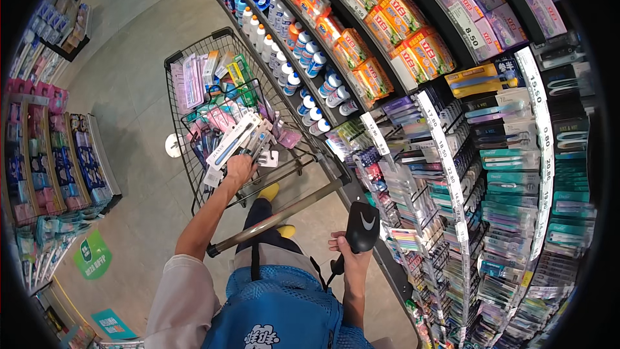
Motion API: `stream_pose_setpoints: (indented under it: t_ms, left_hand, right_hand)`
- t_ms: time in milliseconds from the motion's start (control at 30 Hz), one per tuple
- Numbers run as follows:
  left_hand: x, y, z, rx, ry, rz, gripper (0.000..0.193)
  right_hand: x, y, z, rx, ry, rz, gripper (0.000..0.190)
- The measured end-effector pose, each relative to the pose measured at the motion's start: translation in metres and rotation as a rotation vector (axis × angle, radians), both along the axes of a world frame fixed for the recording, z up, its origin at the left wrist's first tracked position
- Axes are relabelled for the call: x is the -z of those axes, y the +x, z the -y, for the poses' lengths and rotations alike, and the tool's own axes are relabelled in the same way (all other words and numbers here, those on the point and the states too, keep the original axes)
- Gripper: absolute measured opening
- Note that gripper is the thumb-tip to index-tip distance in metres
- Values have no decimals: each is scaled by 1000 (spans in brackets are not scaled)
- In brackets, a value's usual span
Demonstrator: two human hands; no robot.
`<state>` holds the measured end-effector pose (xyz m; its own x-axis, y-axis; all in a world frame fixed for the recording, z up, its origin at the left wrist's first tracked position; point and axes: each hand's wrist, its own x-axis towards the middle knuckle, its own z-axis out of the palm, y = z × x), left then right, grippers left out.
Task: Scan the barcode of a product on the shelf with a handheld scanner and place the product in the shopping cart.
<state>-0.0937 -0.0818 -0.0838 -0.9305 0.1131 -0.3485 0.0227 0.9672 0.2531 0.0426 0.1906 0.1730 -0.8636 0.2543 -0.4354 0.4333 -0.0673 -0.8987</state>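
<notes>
In the shopping cart point(174, 102), my left hand point(240, 169) has its fingers closed on a small bunch of packaged toothbrushes. The front one is a white toothbrush pack point(233, 139), tilted, with a blue-handled brush showing. Other packs point(261, 138) lie at the fingertips and partly cover one another. My right hand point(356, 257) grips a black handheld barcode scanner point(364, 228) by its handle, near the cart's push bar point(281, 215). A dark cord hangs from the scanner. Pink packs point(193, 82), small boxes point(210, 67) and a green pack point(248, 89) fill the cart's far part.
Hooks of hanging toothbrush packs point(508, 179) line the right side, with price strips point(445, 165) in front. Beyond stand shelves of white bottles point(290, 82) and orange soap packs point(397, 19). Across the tiled aisle point(140, 155) is another stocked shelf point(58, 165). My yellow shoes point(269, 192) are behind the cart.
</notes>
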Motion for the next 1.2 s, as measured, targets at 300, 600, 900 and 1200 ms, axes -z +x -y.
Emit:
stream_pose_setpoints:
  t_ms: [300,600,900,1200]
  left_hand:
    - [-23,24,52,-514,202,-177,30]
    - [-32,30,102,-585,41,-237,27]
    - [20,34,104,-625,31,-132,35]
    - [26,27,102,-676,63,-128,40]
  right_hand:
    - [-1,-4,0,4,-6,6,19]
    - [6,-6,4,-37,-26,5,19]
    - [3,-4,8,-31,-32,10,21]
    - [6,2,3,-14,-15,19,20]
